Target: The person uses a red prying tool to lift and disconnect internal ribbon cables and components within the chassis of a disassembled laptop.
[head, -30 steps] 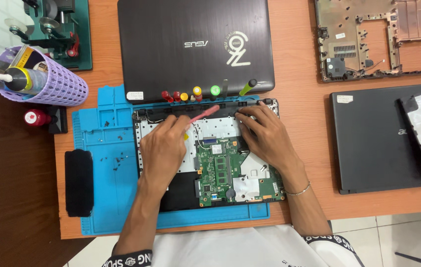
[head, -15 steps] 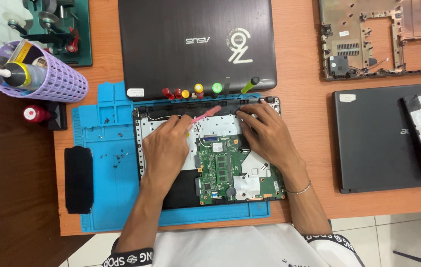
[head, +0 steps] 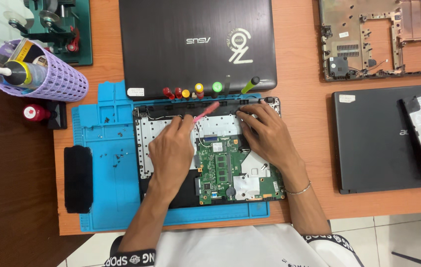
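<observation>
Bottom cover's already off the opened laptop base (head: pixel 210 163) on the blue silicone mat (head: pixel 106 173), green board still seated; left hand (head: pixel 172 151) pinches a pink pry stick (head: pixel 205 112), right hand's (head: pixel 265 136) fingertips press the far edge, probably gripping nothing.

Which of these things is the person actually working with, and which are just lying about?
In use: opened laptop base on the blue mat; pink tool in the left hand; right hand pressing near the hinge.

Lying about: closed black laptop, bare chassis, purple basket, second laptop.
</observation>
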